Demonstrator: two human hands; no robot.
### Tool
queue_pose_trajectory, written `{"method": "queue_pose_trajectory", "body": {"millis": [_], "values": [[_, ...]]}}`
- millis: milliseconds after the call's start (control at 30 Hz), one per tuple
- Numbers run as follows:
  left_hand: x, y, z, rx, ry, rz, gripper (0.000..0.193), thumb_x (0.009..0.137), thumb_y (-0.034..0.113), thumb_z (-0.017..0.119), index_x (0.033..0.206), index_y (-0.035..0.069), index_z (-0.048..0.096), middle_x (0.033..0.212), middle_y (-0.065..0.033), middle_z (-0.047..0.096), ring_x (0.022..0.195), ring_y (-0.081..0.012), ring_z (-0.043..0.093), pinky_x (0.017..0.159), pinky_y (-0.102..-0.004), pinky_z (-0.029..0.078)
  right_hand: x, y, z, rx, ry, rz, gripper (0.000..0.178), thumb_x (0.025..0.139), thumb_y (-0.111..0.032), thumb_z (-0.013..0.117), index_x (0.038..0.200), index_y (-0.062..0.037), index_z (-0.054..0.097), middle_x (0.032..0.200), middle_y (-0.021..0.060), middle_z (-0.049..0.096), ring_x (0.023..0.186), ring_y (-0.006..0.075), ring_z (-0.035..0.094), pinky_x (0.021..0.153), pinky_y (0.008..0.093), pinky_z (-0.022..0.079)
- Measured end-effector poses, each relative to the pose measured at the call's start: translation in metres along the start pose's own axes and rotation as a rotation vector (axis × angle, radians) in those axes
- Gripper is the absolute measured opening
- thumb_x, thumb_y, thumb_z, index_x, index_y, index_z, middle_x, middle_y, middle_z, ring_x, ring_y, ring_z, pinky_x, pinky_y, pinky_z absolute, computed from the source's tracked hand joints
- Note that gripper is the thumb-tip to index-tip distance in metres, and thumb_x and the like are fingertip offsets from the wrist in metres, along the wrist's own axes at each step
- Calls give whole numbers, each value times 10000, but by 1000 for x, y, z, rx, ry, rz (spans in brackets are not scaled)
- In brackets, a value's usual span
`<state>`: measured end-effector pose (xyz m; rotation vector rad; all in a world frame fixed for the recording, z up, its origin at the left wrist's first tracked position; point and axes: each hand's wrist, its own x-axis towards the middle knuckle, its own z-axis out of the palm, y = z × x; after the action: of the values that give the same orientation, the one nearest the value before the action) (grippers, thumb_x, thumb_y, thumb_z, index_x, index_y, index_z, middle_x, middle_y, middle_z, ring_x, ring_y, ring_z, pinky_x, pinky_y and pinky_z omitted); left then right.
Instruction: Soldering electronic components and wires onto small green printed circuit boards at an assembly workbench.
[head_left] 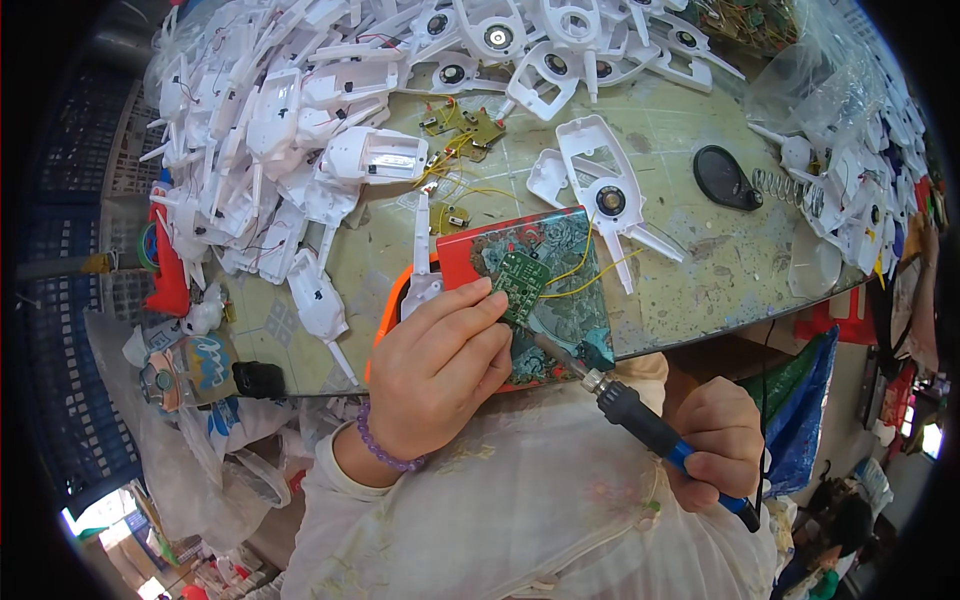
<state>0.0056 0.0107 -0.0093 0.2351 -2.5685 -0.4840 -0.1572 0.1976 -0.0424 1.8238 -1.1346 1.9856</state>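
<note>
My left hand point(435, 355) pinches a small green circuit board point(523, 280) between thumb and fingers at its lower left edge. The board rests on a flat red-and-teal patterned pad point(462, 258) at the table's near edge. Yellow wires point(572, 292) run from the board to a white plastic housing point(597, 145) with a round speaker, just beyond the pad. My right hand point(715, 440) is closed around the blue and black handle of a soldering iron point(640, 418). Its tip points up and left to the board's lower edge; whether it touches is too small to tell.
White plastic housings point(270, 130) lie heaped at the left and back of the table point(680, 275). More housings point(865, 190) pile up at right. Loose circuit boards point(478, 135) with yellow wires sit behind the pad. A black oval stand point(722, 178) with a coiled spring is at right.
</note>
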Motion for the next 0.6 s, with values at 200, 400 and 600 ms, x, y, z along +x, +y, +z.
{"method": "queue_pose_trajectory", "body": {"millis": [200,400,600], "values": [[0,-1,1,9,4,10,237,641,-3,742,857,11,646,984,-89,662,973,-268,654,767,-325,558,0,2,1,-11,-19,-13,293,940,-287,526,823,-21,488,571,20,447,389,109,399,314,239,314],[-1,3,-1,17,-23,-9,241,640,-5,733,865,4,649,992,-93,662,981,-270,650,772,-325,557,0,0,1,-35,-16,-6,288,937,-290,535,823,-29,492,546,12,438,387,105,394,316,237,310],[-2,2,1,24,-16,-6,241,637,0,736,862,2,650,989,-95,663,978,-267,652,770,-320,557,0,-1,-5,10,-142,-38,272,910,-304,626,894,-47,539,586,-4,481,443,89,422,358,232,263]]}}
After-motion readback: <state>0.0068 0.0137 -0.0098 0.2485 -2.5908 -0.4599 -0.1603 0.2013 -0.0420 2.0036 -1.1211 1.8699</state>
